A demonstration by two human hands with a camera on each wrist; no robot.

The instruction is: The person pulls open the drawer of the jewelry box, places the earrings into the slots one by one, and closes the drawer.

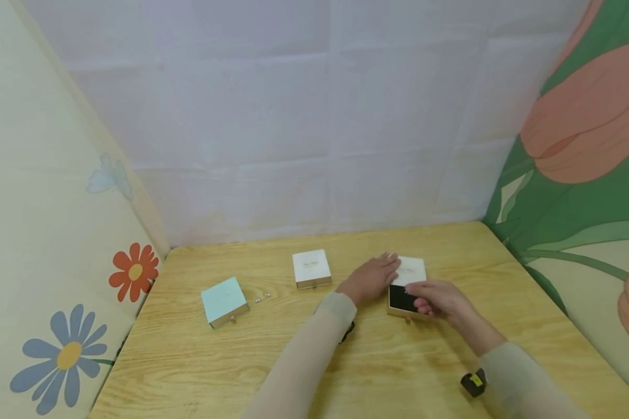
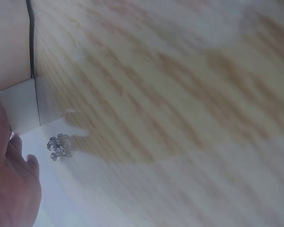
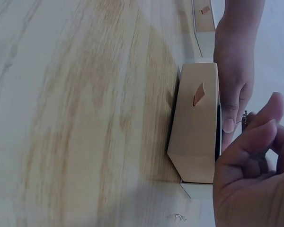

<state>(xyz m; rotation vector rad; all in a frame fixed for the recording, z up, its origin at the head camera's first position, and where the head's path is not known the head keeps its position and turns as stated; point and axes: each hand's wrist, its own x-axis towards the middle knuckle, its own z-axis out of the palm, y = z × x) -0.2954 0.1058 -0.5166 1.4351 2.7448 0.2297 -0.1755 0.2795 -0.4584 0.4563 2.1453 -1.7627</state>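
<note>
A white drawer box [image 1: 412, 265] stands at the right of the table with its drawer pulled partly out, baring a black lining [image 1: 400, 297]. My left hand [image 1: 371, 279] lies along the box's left side, fingers stretched to its edge. Over the drawer, my right hand [image 1: 441, 299] pinches a small sparkly earring [image 3: 245, 119] with a thin pin. The drawer front carries a small tan pull tab [image 3: 199, 94]. In the left wrist view, another sparkly ornament [image 2: 59, 147] lies on the table near my hand.
A second white box [image 1: 311, 266] sits at the middle, closed. A teal box [image 1: 224, 300] stands at the left, with small earrings [image 1: 263, 297] beside it. Another shiny piece [image 3: 180, 217] lies on the tabletop in the right wrist view. A white cloth backs the table.
</note>
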